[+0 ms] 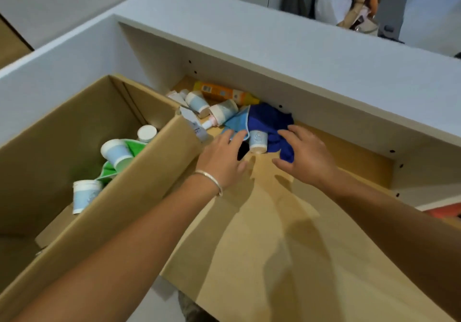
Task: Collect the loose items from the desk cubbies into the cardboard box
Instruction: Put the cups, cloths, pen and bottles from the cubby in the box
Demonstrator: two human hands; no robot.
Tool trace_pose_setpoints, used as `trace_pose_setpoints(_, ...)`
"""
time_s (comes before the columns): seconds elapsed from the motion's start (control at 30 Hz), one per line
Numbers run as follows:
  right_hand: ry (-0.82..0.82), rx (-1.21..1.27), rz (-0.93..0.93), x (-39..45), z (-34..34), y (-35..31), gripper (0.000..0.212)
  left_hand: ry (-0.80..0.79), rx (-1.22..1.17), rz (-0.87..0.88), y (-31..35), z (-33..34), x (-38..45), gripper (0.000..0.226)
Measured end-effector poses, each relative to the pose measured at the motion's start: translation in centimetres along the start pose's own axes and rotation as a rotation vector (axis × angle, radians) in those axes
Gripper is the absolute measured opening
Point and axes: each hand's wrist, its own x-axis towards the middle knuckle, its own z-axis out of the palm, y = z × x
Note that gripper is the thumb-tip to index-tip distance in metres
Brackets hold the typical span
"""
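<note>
Small pale-blue paper cup with a cream rim (258, 142) lies on its side on the tan wooden surface (262, 234), right between both hands, resting against a crumpled dark-blue cloth (273, 127). Left hand (222, 158), silver bangle (210, 178) on the wrist, reaches in just left of the cup, fingers straight and loosely spread, fingertips over a light-blue cloth (235, 122); whether they touch it, I cannot tell. Right hand (306, 157) sits just right of the cup, fingers spread and lightly curved over the dark-blue cloth, thumb low toward the surface, gripping nothing.

Farther back in the white cubby (249, 72), more loose items: two more blue-and-cream cups (199, 102) tipped over, a white tube (195, 126) touching the box wall, a small pink-and-white tube (210, 122), and an orange-and-yellow carton (224, 93) against the far wall.

Over on the left, the open brown cardboard box (119, 197) stands beside the cubby. Inside it: three blue-and-cream cups (117, 152), one on its side over a green cloth (112, 169), one near the front wall, one far back showing its white top.
</note>
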Motion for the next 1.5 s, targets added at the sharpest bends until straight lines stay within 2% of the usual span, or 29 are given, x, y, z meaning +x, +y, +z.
trace_pose_setpoints(0.3, -0.18, 0.059, 0.044, 7.0, 5.0, 4.0, 0.084, -0.156, 0.019, -0.241, -3.1, 6.0, 8.4, 0.081)
trace_pose_setpoints(0.47, -0.304, 0.024, 0.056, 10.3, 7.4, 5.1, 0.095, -0.155, -0.056, -0.258, -2.7, 8.2, 11.3, 0.094)
trace_pose_setpoints(0.53, -0.356, 0.032, 0.068, 11.0, 8.2, 5.4, 0.093, -0.158, -0.059, -0.265, -2.9, 8.6, 12.0, 0.087)
trace_pose_setpoints(0.6, -0.371, 0.021, 0.08, 11.3, 9.0, 5.6, 0.082, -0.147, -0.042, -0.271, -3.3, 8.8, 12.3, 0.063)
trace_pose_setpoints(0.67, -0.304, 0.003, 0.092, 11.3, 9.5, 5.5, 0.064, -0.112, -0.024, -0.262, -3.7, 8.8, 12.2, 0.035)
trace_pose_setpoints(0.77, -0.198, -0.003, 0.14, 11.0, 9.3, 5.3, 0.042, -0.041, -0.075, -0.287, -3.9, 8.5, 11.6, 0.021)
trace_pose_setpoints(0.9, -0.125, 0.069, 0.216, 9.9, 7.7, 5.1, 0.038, 0.026, -0.138, -0.28, -3.4, 7.2, 10.8, 0.02)
trace_pose_setpoints(1.13, 0.122, 0.183, 0.226, 6.7, 2.7, 3.3, 0.03, 0.158, -0.072, -0.191, -1.5, 2.6, 8.6, 0.015)
trace_pose_setpoints(1.33, 0.268, 0.348, 0.284, 3.6, -1.2, 0.5, 0.009, 0.315, -0.155, -0.08, 0.4, -3.0, 5.1, 0.019)
trace_pose_setpoints(1.5, 0.378, 0.459, 0.193, 1.6, -3.6, -3.5, 0.012, 0.488, -0.307, -0.019, -0.2, -8.3, 0.7, 0.027)
